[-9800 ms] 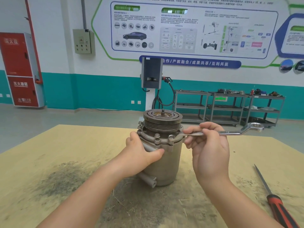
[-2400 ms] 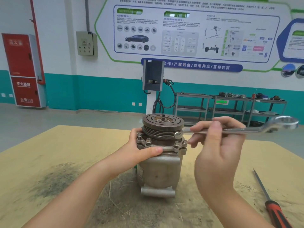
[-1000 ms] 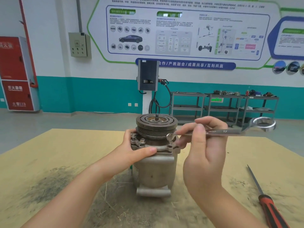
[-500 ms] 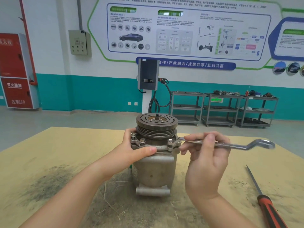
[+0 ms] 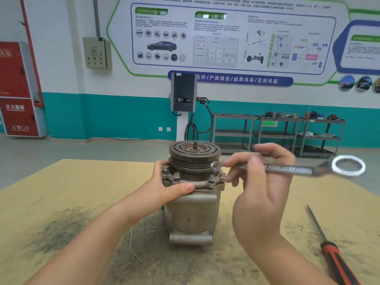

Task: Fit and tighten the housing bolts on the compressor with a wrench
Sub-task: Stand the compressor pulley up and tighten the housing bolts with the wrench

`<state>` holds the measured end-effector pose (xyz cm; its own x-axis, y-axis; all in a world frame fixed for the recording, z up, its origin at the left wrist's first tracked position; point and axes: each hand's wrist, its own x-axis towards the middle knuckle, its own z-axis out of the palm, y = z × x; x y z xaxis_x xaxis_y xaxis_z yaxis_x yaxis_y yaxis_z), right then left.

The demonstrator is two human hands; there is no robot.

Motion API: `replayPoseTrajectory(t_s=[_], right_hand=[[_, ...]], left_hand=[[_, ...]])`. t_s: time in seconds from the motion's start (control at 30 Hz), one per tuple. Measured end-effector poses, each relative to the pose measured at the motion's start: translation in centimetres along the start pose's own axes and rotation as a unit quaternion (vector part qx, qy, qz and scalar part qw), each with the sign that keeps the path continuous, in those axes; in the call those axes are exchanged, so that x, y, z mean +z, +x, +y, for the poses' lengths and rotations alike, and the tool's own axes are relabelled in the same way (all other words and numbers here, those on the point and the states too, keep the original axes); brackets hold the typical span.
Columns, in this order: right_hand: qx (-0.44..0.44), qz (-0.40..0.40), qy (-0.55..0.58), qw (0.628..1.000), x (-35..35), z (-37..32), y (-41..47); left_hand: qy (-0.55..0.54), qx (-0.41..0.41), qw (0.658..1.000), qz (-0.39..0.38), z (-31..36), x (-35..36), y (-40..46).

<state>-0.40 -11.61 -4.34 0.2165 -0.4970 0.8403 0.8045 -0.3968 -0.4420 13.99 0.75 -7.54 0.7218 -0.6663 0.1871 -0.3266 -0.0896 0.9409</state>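
Compressor [image 5: 193, 210]: grey metal body standing upright on the tan table [image 5: 61, 192], grooved dark pulley on top, a flange ring below it.
Bolts [image 5: 212, 177]: several stand up around the flange, heads showing.
Wrench [image 5: 287, 169]: silver, roughly level; its small end looks just above the right-front bolts, though blur hides any contact.
Left hand [image 5: 168, 188]: fingers curled round the flange, thumb pressed on its front.
Right hand [image 5: 261, 182]: fingers and thumb pinch the wrench shank.
Screwdriver [image 5: 333, 256]: lies well right.

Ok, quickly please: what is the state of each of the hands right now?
Left hand: grips the compressor at its bolted flange.
Right hand: holds the wrench by its shaft, small end lifted above the bolts.
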Motion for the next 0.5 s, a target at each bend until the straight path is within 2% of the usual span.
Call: replayPoseTrajectory(t_s=[0.1,0.23,0.33,0.5], right_hand=[[0.171,0.09,0.073,0.978,-0.7,0.1,1.3],[0.309,0.121,0.13,0.934,-1.4,1.4,2.4],[0.387,0.109,0.165,0.901,-2.0,2.0,3.3],[0.488,0.034,0.213,0.846,-3.7,2.7,4.6]], left_hand=[[0.007,-0.007,1.0,-0.002,-0.1,-0.1,0.1],[0.002,-0.01,1.0,-0.004,0.0,-0.1,0.1],[-0.009,-0.004,1.0,0.002,0.0,0.0,0.0],[-0.015,0.001,1.0,0.006,0.1,0.0,0.0]])
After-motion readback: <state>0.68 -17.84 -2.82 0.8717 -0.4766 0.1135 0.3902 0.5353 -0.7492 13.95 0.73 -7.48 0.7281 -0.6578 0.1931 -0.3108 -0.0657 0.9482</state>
